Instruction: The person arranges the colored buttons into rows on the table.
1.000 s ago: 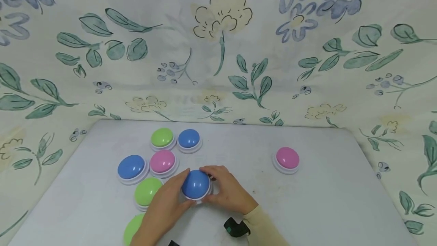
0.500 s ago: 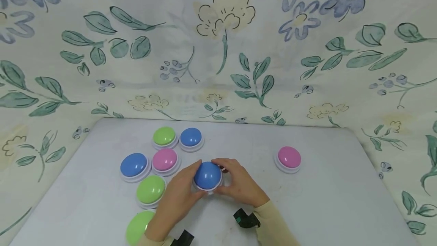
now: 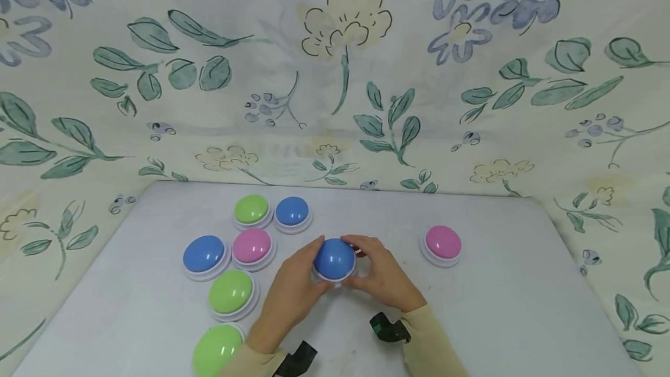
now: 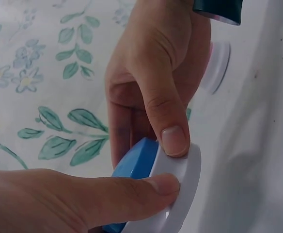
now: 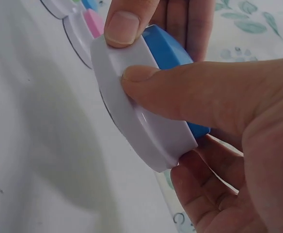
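A blue dome push button [image 3: 335,259] on a white round base is held between both hands, near the middle of the table. My left hand [image 3: 293,290] grips its left side and my right hand [image 3: 384,275] its right. In the left wrist view both thumbs press on the rim of the white base [image 4: 185,165], close together. The right wrist view shows the base [image 5: 146,126] raised off the table, with a shadow beneath. To the left hand's left lie a green button [image 3: 230,291], a pink button [image 3: 252,245] and a larger green button [image 3: 217,351], partly behind the sleeve.
Another blue button [image 3: 203,253] stands at the left. At the back are a small green button [image 3: 251,208] and a small blue one [image 3: 292,210]. A pink button [image 3: 443,242] sits alone on the right. Floral cloth [image 3: 335,132] rises behind the white table [image 3: 523,307].
Both hands have carried the blue button rightward and slightly toward the back, away from the group on the left. The other buttons stay in place; the view shifted slightly.
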`<state>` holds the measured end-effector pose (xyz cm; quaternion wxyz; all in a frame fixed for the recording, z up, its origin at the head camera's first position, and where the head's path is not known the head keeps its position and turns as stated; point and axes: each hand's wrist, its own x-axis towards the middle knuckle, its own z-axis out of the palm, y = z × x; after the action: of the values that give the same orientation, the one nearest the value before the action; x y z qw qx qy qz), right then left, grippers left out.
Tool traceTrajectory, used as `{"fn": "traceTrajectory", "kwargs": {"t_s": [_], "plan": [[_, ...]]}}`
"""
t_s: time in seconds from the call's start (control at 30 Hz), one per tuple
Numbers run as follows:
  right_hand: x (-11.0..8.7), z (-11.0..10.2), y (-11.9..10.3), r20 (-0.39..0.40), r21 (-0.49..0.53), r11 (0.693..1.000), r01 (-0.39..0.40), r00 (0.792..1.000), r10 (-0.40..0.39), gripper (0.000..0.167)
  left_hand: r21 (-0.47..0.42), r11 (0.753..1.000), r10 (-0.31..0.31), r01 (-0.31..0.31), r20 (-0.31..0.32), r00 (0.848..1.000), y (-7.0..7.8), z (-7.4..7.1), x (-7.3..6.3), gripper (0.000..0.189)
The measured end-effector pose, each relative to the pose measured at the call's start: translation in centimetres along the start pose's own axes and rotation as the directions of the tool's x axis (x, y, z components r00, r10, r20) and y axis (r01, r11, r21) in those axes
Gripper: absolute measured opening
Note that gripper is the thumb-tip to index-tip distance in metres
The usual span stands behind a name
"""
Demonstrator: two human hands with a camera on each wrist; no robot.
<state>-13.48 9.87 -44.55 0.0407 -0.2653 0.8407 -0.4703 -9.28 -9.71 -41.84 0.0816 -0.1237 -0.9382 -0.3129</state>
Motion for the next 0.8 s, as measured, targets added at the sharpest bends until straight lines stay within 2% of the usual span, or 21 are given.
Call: {"fn": "traceTrajectory", "kwargs": {"t_s": [0.37,0.67,0.8], "plan": [[-0.4,-1.4,0.7,-0.022,0.028,0.997,-0.073,0.997,0.074,0.074,-0.019,1.000,-0.003,0.004,0.021,1.000,0.9,1.1,1.4,0.079],[-0.6,-2.3,1.1,-0.063,0.011,0.992,-0.125,0.990,0.125,0.076,-0.009,0.998,0.064,-0.064,-0.015,0.998,1.6,2.1,2.4,0.076],[-0.9,-2.8,1.2,-0.074,0.026,0.989,-0.143,0.987,0.144,0.075,-0.031,0.998,0.059,-0.059,-0.010,0.998,1.9,2.6,2.8,0.075]]}}
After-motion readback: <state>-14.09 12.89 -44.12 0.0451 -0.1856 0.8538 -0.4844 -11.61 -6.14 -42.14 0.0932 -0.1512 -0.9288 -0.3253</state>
